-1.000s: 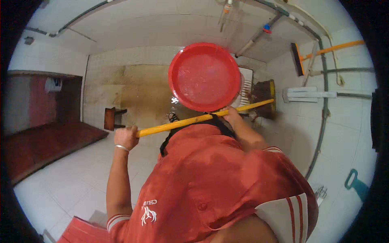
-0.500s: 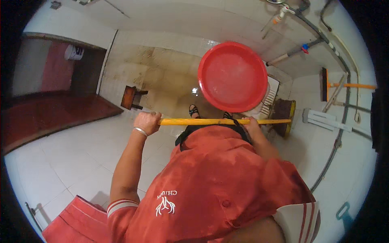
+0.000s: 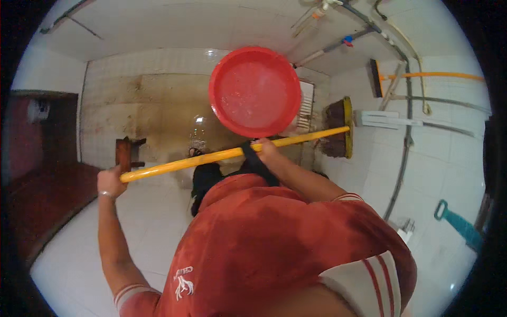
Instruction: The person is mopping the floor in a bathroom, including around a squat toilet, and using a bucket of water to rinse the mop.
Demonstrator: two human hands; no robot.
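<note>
A broom with a yellow pole (image 3: 195, 161) stretches across in front of my body, tilted with its left end nearer to me. My left hand (image 3: 111, 182), a silver bangle at its wrist, is closed round the left end of the pole. Farther along, my right hand (image 3: 266, 150) grips the pole near its middle, beside a dark strap. At the right end is the broom's brown bristle head (image 3: 334, 128) with a yellow back, over the floor by the wall. Just beyond the pole stands a large red basin (image 3: 257, 92) with cloudy water in it.
Brownish water wets the tiled floor (image 3: 158, 113). A small wooden stool (image 3: 123, 153) stands just beyond my left hand. Under the basin's right side shows a white ridged fixture (image 3: 306, 105). Pipes, an orange-handled brush (image 3: 376, 78) and a teal handled tool (image 3: 459, 224) line the right wall.
The pole has gone from nearly level to slanted. My left hand has moved left and nearer to me, and my right hand now sits farther from the bristle head. The whole view has shifted.
</note>
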